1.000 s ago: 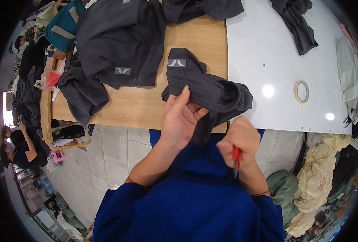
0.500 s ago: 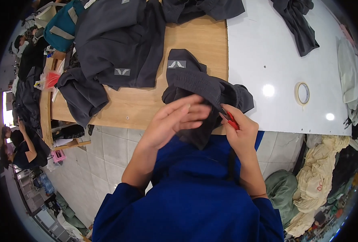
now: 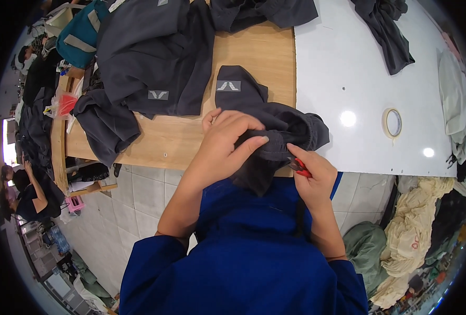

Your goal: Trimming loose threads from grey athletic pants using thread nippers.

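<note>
A dark grey garment point(image 3: 290, 118) with a gathered, elastic-looking band lies bunched at the table's near edge, one part hanging over it. A light logo patch shows on its far end. My left hand point(image 3: 227, 139) is closed on the band, thumb on top and fingers behind the cloth. In my right hand point(image 3: 314, 176) are small red-handled thread snips point(image 3: 301, 169), mostly covered by the palm. The right index finger and thumb are at the right side of the band; the snips' blades are hardly visible.
Dark grey garments point(image 3: 154, 58) are piled on the wooden table point(image 3: 251, 50) at left. On the adjoining white table point(image 3: 327, 68) lie a tape roll point(image 3: 392, 123) and another dark garment point(image 3: 388, 37). Cream cloth point(image 3: 414, 226) is heaped at right. Another person point(image 3: 30, 189) sits far left.
My left hand has gone from open above the cloth to gripping the band, which is now turned down. My right hand keeps the snips and has shifted slightly downward.
</note>
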Action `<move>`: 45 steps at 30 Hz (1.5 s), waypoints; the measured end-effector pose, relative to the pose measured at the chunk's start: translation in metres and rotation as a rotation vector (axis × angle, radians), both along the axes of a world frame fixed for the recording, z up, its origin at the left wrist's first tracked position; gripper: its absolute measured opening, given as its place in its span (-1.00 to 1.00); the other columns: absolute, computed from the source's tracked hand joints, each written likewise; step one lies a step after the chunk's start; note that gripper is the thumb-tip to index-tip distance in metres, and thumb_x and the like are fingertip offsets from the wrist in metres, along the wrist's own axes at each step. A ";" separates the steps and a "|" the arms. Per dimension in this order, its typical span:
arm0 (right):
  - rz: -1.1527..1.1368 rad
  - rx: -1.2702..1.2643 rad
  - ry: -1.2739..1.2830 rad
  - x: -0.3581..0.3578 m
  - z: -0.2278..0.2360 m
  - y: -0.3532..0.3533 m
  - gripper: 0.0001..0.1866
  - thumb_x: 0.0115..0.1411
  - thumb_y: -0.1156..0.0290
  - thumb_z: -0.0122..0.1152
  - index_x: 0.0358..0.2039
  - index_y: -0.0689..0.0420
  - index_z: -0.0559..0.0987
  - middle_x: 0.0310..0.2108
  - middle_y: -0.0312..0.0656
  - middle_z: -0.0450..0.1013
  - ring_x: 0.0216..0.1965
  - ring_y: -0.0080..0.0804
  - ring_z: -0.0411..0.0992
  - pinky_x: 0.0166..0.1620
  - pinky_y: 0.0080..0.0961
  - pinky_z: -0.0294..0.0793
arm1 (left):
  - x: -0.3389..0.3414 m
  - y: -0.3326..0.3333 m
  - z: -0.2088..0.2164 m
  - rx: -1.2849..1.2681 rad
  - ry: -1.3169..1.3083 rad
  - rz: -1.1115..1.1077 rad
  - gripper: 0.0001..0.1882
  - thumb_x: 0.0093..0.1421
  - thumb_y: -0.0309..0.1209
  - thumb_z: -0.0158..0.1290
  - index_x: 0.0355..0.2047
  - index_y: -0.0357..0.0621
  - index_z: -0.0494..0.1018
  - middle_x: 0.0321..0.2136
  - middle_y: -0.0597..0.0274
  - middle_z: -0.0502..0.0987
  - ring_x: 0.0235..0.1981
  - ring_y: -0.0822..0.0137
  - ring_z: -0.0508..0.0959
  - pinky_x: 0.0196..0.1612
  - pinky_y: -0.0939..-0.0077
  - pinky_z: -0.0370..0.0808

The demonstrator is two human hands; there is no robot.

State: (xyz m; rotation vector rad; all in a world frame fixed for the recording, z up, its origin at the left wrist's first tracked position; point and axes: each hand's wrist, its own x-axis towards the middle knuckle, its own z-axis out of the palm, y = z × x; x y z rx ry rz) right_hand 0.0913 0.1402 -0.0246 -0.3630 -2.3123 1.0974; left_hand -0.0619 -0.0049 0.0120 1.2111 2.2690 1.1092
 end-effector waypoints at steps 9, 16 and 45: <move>0.026 -0.372 -0.033 -0.019 0.043 -0.005 -0.71 -0.08 0.64 0.30 -0.27 0.18 0.59 -0.62 -0.23 0.39 -0.60 -0.53 0.33 -0.50 -0.69 0.28 | 0.002 0.002 -0.008 0.193 -0.250 0.060 -0.86 0.03 -0.34 0.18 -0.43 -0.11 0.53 -0.50 0.43 0.51 -0.34 0.47 0.40 -0.11 0.52 0.09; -0.002 -0.154 0.067 -0.030 0.038 -0.024 -0.77 0.03 0.64 0.20 -0.25 0.22 0.61 -0.69 -0.29 0.28 -0.66 -0.59 0.16 -0.58 -0.65 0.09 | 0.021 0.003 -0.007 0.398 -0.145 0.199 -0.91 -0.01 -0.38 0.18 -0.50 -0.10 0.56 -0.51 0.26 0.57 -0.45 0.29 0.53 -0.38 0.44 0.39; -0.091 -0.264 -0.150 0.001 0.015 0.016 -0.89 0.17 0.61 0.03 -0.36 0.34 0.53 -0.61 -0.32 0.35 -0.60 -0.70 0.21 -0.55 -0.75 0.20 | 0.030 0.022 -0.017 0.361 -0.059 0.167 -0.85 0.06 -0.19 0.10 -0.54 0.10 0.54 -0.58 0.48 0.47 -0.39 0.44 0.40 -0.19 0.28 0.03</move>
